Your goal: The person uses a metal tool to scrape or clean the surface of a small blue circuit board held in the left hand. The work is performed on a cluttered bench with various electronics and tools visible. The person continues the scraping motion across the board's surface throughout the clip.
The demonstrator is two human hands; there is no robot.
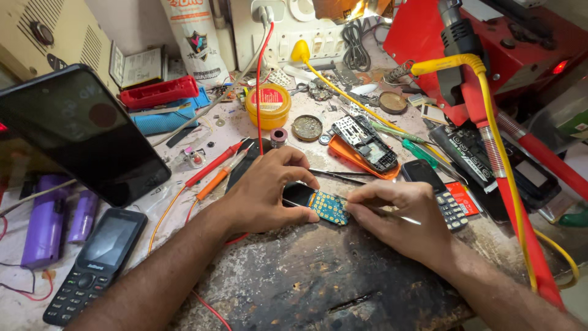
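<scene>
Cluttered and scarred, the dark wooden workbench (pixel 318 282) fills the lower middle of the view, and on its upper edge lies a small opened phone board (pixel 318 203) with a dark screen at one end and a teal keypad panel dotted with yellow contacts at the other. Gripping it from the screen end, the left hand (pixel 266 193) pinches the board between thumb and curled fingers. At the keypad end, the right hand (pixel 401 217) is closed around a thin metal tool (pixel 392 216), whose tip touches the board. Just behind the right hand lies a black keypad phone (pixel 436 190) beside a red card (pixel 463 197). Farther back sits an orange phone shell (pixel 360 160) bearing a bare circuit frame (pixel 364 142), with a round yellow tin (pixel 268 105) and a small rusty lid (pixel 307 127) near it. Red and orange probes (pixel 217 165) run toward the left wrist. At the lower left rests another black keypad phone (pixel 97 262), under a large dark smartphone (pixel 79 132) propped upright. A yellow cable (pixel 499 147) arcs down the right side past a red machine (pixel 508 49).
</scene>
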